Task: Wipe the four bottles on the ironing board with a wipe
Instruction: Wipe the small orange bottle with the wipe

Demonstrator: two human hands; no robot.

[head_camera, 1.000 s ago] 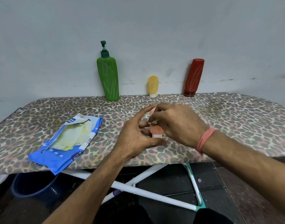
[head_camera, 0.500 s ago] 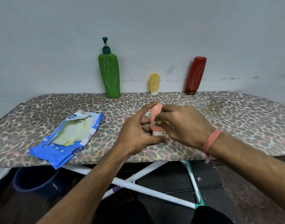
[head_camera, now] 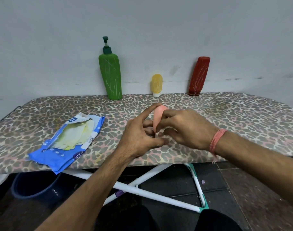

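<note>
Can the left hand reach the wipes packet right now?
Probably not yet. The left hand is busy holding the pink bottle together with the right hand. The wipes packet lies beside it on the board with nothing between, so once freed it likely could.

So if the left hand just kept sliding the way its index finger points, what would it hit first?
Probably the small yellow bottle standing against the wall. The left hand, holding the pink bottle, points its index finger up and away toward it. Depth is hard to judge, so it might pass beside it and reach the wall.
</note>
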